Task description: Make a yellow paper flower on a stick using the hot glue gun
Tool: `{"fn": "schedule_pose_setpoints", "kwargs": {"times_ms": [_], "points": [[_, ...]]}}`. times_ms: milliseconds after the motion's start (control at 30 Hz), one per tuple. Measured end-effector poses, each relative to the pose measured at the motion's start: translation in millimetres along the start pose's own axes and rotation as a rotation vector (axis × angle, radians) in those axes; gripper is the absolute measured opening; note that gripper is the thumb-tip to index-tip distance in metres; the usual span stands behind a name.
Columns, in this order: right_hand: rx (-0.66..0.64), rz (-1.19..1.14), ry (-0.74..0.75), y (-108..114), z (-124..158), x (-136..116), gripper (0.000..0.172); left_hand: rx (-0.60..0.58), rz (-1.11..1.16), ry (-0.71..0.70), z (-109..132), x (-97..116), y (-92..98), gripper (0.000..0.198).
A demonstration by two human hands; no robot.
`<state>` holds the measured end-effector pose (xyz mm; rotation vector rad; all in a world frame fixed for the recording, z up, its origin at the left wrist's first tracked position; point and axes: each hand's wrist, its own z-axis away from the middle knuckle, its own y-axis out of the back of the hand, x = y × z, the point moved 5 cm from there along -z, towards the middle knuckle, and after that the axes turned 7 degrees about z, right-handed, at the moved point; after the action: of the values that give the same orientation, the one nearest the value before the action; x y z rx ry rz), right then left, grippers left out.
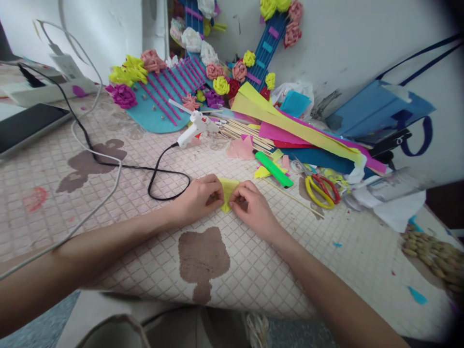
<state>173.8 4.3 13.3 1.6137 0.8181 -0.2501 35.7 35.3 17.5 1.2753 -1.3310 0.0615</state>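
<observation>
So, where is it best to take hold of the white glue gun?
Grip the glue gun by its handle, the lower-left end where the black cord leaves. Come from the near side: it lies flat, its nozzle pointing right toward the wooden sticks.

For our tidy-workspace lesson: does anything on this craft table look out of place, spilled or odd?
Yes. The glue gun seems to lie on its side on the tablecloth, its black cord looping beside the left hand. It and the right hand pinch a yellow piece. Turquoise scraps lie strewn to the right.
</observation>
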Motion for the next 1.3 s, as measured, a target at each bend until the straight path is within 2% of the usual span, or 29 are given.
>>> {"fn": "schedule_pose_setpoints", "kwargs": {"times_ms": [733,967,1300], "points": [[-0.005,0.012,-0.002,-0.3,1.2,-3.0,0.019,0.026,0.015,0.005,1.0,-2.9,-2.0,0.007],[-0.011,0.005,0.035,-2.7,2.9,-2.6,0.016,0.007,0.012,-0.002,1.9,-0.6,-0.8,0.009],[-0.03,0.036,0.045,-2.0,2.8,-2.0,0.016,0.013,-0.066,0.002,3.7,1.2,-2.4,0.003]]}}
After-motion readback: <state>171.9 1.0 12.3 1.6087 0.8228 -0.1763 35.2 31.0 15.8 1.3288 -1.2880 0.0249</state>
